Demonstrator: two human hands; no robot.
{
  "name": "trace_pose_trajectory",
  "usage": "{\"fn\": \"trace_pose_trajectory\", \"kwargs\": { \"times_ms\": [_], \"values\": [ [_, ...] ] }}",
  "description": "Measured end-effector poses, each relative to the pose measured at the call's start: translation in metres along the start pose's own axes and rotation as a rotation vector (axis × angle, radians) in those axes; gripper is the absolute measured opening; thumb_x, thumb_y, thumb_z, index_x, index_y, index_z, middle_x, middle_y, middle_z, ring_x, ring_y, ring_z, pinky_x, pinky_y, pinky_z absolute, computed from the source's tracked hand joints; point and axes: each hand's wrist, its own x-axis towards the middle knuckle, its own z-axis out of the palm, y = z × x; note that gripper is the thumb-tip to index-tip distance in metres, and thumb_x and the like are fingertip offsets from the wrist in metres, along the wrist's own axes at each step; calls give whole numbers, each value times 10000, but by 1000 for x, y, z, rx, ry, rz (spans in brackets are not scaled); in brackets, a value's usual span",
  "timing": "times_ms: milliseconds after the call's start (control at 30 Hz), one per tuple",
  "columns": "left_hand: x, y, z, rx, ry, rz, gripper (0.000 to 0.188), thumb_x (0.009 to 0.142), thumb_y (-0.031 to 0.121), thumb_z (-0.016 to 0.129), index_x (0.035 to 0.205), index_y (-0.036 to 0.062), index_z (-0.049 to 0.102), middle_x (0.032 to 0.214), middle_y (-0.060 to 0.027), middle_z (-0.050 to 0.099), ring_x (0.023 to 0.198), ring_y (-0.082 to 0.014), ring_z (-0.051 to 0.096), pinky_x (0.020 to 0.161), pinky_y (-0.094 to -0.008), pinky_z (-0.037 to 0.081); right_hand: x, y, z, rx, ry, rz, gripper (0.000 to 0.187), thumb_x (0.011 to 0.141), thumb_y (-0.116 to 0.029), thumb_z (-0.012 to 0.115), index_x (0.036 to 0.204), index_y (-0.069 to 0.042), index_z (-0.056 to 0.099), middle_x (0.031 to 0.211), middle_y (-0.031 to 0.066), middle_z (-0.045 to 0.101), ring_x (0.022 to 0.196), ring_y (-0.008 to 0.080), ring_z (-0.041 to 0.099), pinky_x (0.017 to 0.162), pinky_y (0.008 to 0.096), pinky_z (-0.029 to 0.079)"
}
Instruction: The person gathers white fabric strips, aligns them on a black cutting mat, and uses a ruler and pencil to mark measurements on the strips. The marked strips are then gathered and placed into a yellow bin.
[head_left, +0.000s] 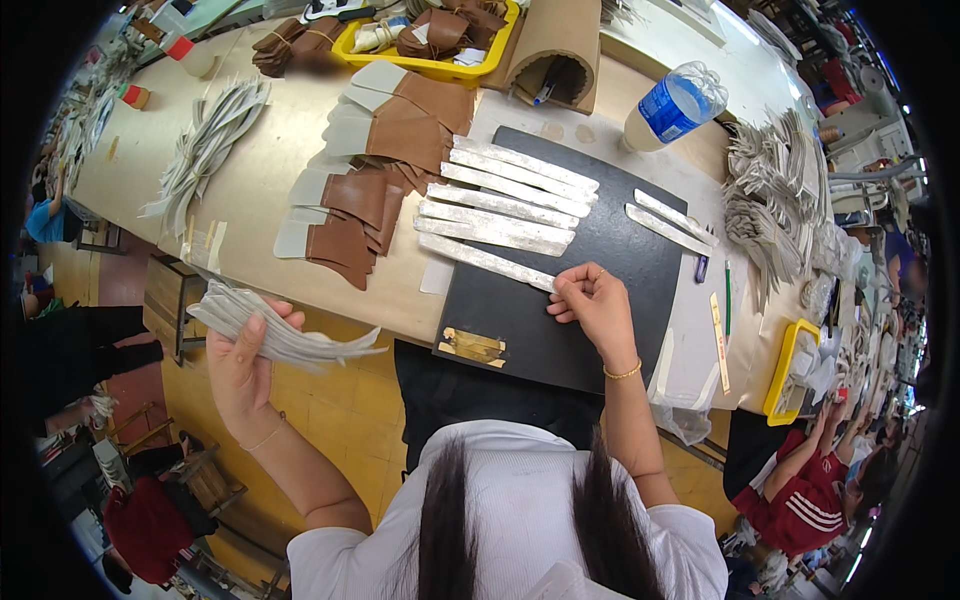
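Off the table's front edge, my left hand (pixel 243 370) grips a bundle of pale grey-white strips (pixel 275 325), their loose ends hanging to the right. Thumb and fingers of my right hand (pixel 592 300) pinch the right end of the nearest whitish strip (pixel 490 263), which lies over a black board (pixel 560 340). Beyond it, several similar strips (pixel 515 190) are laid side by side, slanting across the board's left part. Two shorter strips (pixel 670 228) rest at its right. Stacked brown leather pieces with pale ends (pixel 405 125) fan out left of the board.
A yellow basket (pixel 500 60) of brown pieces and a brown half-tube (pixel 560 45) stand at the back. A plastic bottle (pixel 670 108) is near the board's far right corner. Bundled strips lie at the left (pixel 212 135) and right (pixel 770 190). Other people sit around the room.
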Motion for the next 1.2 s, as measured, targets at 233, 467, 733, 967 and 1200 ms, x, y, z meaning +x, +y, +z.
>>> {"fn": "trace_pose_trajectory", "kwargs": {
  "times_ms": [233, 467, 733, 967, 1200],
  "values": [
    [9, -34, 51, -6, -187, -307, 260, 900, 98, 710, 1094, -24, 590, 965, -124, 682, 827, -246, 715, 776, -409, 619, 14, -13, 14, -36, 36, -38, 163, 934, -123, 647, 939, 41, 650, 755, 101, 707, 645, 147, 713, 555, 242, 569],
    [9, -71, 98, -19, -249, -398, 263, 846, 38, 753, 1076, -19, 637, 928, -77, 698, 802, -171, 693, 730, -324, 580, 14, -28, 24, -314, 84, -150, 139, 923, -133, 664, 901, -1, 629, 644, 66, 655, 534, 154, 656, 502, 286, 508],
    [9, -77, 114, -19, -266, -425, 320, 816, 65, 806, 1095, -13, 670, 971, -57, 709, 841, -115, 664, 760, -278, 545, 15, -16, 31, -715, 308, -494, 136, 891, -149, 705, 898, -43, 620, 723, 98, 641, 590, 266, 630, 565, 376, 497],
    [8, -80, 120, -51, -307, -406, 315, 821, 59, 801, 1098, -8, 669, 979, -58, 708, 857, -117, 665, 770, -276, 544, -22, -51, 24, -394, -93, -840, 238, 799, -43, 751, 1023, -88, 684, 1040, 103, 622, 762, 231, 635, 681, 333, 526],
    [7, -86, 121, -131, -358, -495, 334, 827, 76, 802, 1106, -12, 642, 949, -73, 705, 809, -139, 677, 734, -286, 552, -26, -38, 16, -212, -364, -944, 238, 772, 17, 774, 973, -100, 722, 1200, 89, 641, 1036, 249, 644, 890, 367, 535]
  ]
}}
